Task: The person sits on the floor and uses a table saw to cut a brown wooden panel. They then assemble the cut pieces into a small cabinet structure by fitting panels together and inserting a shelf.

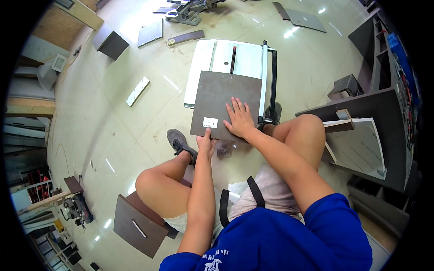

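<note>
A dark grey-brown panel [214,99] lies flat on the white top of a table saw [203,58], its right side alongside the pale fence [264,67]. My left hand [205,144] grips the panel's near edge, thumb on top next to a white label [210,122] and fingers hidden beneath. Fingers spread, my right hand [239,118] presses flat on the panel near its right corner. Beyond the panel's far edge, a dark slot with red in it [233,58] runs through the saw top; the panel covers its near end.
My left shoe [181,143] stands on the tiled floor beside the saw. A dark cabinet [361,106] and a leaning white-faced board [361,144] are at right. A brown drawer-like piece [140,226] sits at lower left. Loose offcuts [138,91] lie about the floor.
</note>
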{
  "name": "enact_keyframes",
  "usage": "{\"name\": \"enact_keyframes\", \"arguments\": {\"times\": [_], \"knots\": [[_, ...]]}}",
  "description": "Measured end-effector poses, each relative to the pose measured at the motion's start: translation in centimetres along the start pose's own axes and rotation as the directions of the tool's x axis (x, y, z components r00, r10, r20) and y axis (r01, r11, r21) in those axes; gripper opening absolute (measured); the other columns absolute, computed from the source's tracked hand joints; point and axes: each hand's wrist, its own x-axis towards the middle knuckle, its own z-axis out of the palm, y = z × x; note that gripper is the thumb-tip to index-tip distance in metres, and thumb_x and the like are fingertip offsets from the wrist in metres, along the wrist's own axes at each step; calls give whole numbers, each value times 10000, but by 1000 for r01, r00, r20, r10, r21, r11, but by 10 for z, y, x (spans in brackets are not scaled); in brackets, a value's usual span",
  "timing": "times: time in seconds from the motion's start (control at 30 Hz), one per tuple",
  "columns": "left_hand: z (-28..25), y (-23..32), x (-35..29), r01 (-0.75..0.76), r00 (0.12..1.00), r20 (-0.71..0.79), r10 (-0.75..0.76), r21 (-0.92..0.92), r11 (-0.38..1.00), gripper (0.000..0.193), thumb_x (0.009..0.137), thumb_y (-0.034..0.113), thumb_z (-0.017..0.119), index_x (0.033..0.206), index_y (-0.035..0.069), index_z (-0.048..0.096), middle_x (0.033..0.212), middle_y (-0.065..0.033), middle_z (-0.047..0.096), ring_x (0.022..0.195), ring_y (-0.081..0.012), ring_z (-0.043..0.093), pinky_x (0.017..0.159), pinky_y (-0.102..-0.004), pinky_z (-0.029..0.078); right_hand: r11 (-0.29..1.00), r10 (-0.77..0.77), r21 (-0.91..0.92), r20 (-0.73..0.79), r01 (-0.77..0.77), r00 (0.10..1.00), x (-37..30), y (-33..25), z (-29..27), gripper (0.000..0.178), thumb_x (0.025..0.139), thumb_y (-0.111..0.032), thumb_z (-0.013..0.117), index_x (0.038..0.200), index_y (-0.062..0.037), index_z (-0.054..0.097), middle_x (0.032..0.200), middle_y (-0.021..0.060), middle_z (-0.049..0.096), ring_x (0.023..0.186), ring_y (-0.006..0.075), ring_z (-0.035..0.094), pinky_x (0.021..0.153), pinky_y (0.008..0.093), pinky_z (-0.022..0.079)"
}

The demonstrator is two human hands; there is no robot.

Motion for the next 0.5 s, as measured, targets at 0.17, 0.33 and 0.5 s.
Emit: {"name": "enact_keyframes", "arguments": {"times": [0.17, 0.33, 0.5], "knots": [[-4, 0, 3, -12, 1000, 1, 12, 3, 1000, 358, 990, 75, 544, 1316, -2, 418, 1252, -186, 554, 1115, -346, 608, 920, -574, 542, 997, 34, -69, -79, -40, 996, 21, 3, -1, 788, 916, -509, 536, 1528, -83, 283, 1610, 209, 139, 1497, 357, 117, 1194, 545, 118], [-5, -3, 4, -34, 999, 11, 34, -27, 999, 355, 981, 69, 561, 1299, -10, 427, 1218, -193, 570, 1059, -354, 636, 857, -546, 588, 999, 34, -37, -99, -37, 995, 15, 11, 9, 813, 916, -536, 517, 1536, -76, 260, 1620, 195, 116, 1504, 351, 97, 1198, 546, 104], [-7, -5, 5, -14, 1000, -16, 14, -12, 1000, 375, 979, 62, 560, 1317, -1, 411, 1227, -187, 565, 1072, -353, 629, 864, -553, 582, 998, 18, -69, 75, -13, 997, 10, 10, -15, 902, 866, -555, 581, 1536, -53, 244, 1614, 230, 94, 1500, 381, 89, 1196, 552, 115]]}}
